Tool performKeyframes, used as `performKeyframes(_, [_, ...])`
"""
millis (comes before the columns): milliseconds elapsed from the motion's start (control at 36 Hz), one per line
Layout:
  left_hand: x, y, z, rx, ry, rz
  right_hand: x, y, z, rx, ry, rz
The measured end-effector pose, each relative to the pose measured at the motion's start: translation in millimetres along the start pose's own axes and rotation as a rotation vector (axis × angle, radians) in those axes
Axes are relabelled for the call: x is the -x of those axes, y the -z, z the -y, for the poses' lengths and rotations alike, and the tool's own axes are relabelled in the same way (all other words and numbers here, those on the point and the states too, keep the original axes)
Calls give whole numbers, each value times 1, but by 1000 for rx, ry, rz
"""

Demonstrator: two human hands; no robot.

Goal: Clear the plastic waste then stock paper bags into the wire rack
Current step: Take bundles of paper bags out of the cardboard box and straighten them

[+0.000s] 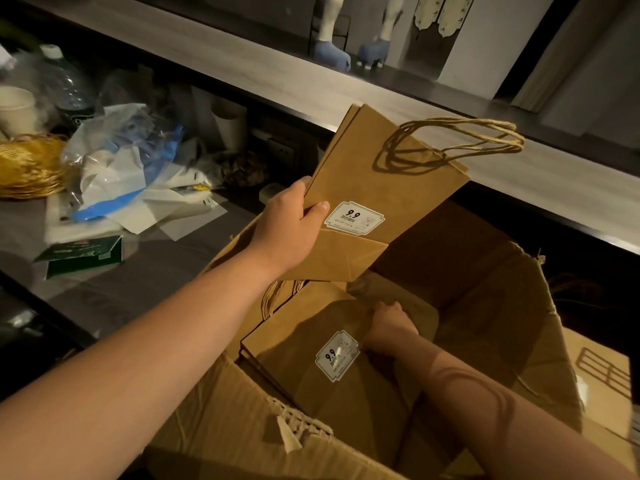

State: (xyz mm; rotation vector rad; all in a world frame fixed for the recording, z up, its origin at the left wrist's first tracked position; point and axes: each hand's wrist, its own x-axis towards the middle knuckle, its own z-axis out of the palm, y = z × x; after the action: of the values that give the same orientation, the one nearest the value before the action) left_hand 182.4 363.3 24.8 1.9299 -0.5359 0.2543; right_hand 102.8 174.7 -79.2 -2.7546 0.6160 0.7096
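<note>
My left hand (294, 226) grips a small bundle of flat brown paper bags (391, 178) with twine handles and a white "9.9" sticker, held tilted above an open cardboard box (512, 341). Inside the box lies a stack of more paper bags (311, 341) with the same sticker. My right hand (389, 323) reaches into the box and its fingers curl over the far edge of that stack. A heap of clear and blue plastic waste (128, 161) lies on the dark counter to the left. No wire rack is in view.
A gold coil of twine (27, 164), a paper cup (15, 109), a plastic bottle (65, 81) and a green card (83, 254) sit on the counter (145, 275) at left. A pale wooden ledge (277, 77) runs behind. Another box (602, 375) stands at right.
</note>
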Motion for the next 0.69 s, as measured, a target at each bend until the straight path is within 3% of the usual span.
performKeyframes(472, [0,0,-3,16,-2,-1,5,-22,12,76,30,68])
performKeyframes(694, [0,-1,-1,-8,6,-2,4,-15,12,109,36,4])
